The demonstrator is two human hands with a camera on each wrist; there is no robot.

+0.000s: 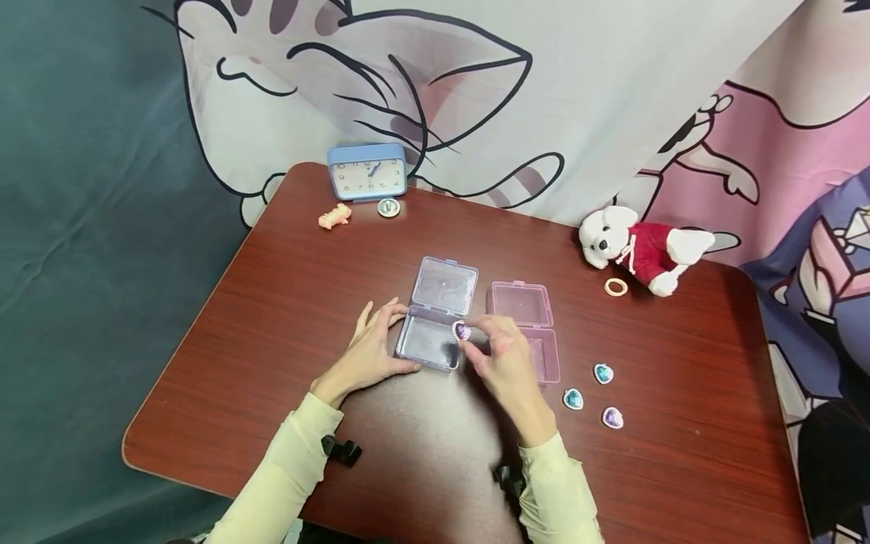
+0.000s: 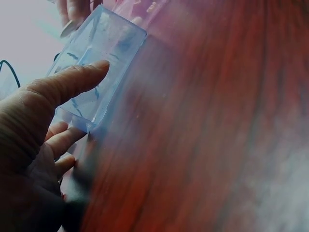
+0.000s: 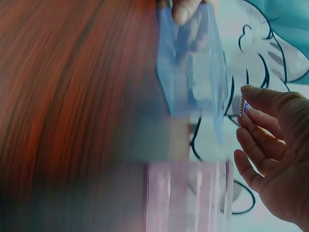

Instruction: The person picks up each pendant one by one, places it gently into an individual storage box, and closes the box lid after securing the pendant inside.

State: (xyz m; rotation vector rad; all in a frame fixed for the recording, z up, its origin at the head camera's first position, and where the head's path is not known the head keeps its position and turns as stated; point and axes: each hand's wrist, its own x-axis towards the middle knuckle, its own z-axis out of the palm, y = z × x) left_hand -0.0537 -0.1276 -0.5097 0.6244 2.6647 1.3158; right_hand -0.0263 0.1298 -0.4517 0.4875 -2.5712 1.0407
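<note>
My left hand [image 1: 370, 347] holds a clear bluish plastic box [image 1: 428, 340] by its left side, thumb on the front wall and fingers round toward the back. The box's lid [image 1: 445, 285] is folded back. Between the thumb and fingertips of my right hand [image 1: 506, 363] is a purple heart-shaped gem [image 1: 461, 330] with a pale beaded rim, above the box's right edge. The right wrist view shows this gem [image 3: 244, 106] edge-on. Just right of the bluish box stands a pink clear box [image 1: 547, 355], lid back, partly hidden by my right hand.
On the right lie two teal heart gems [image 1: 573, 399] and another purple one [image 1: 612, 418]. Farther back are a white plush dog [image 1: 646, 245] and a wooden ring [image 1: 615, 287]. A blue clock [image 1: 368, 172], a small pig figure [image 1: 335, 217] and a round metal piece [image 1: 389, 208] sit back left.
</note>
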